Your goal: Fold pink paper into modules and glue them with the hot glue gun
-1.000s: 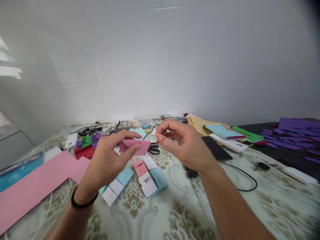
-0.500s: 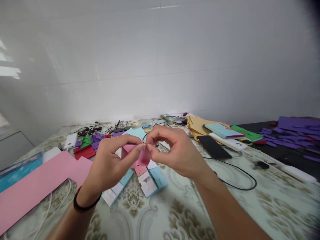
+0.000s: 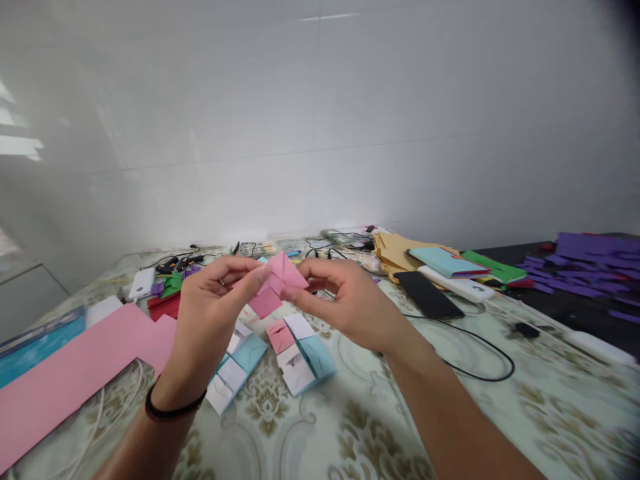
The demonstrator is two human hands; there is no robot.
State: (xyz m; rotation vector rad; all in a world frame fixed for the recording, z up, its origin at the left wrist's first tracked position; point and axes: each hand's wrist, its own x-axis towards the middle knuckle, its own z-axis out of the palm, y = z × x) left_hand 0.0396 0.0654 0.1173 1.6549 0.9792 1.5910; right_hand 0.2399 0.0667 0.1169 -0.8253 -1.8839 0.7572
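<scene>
Between my hands, raised above the table, is a folded pink paper piece [image 3: 277, 280] with creased triangular flaps facing me. My left hand [image 3: 213, 307] pinches its left side between thumb and fingers; a dark band circles that wrist. On the piece's right corner, the thumb and fingers of my right hand [image 3: 345, 303] are closed. Below lie two folded paper blocks: a white, blue and pink one [image 3: 303, 353], and a white and blue one [image 3: 237, 367] partly behind my left wrist.
Pink paper strips [image 3: 85, 373] cover the left side. On the right are a black phone [image 3: 429, 293], a white power strip [image 3: 457, 285], a looping black cable [image 3: 493, 377], yellow paper [image 3: 393, 250] and a blue paper stack [image 3: 447, 261]. Purple strips [image 3: 575, 273] lie far right.
The pink paper piece has turned so its folded face shows, and it sits slightly higher. My hands have moved a little apart, and the paper blocks below are less covered.
</scene>
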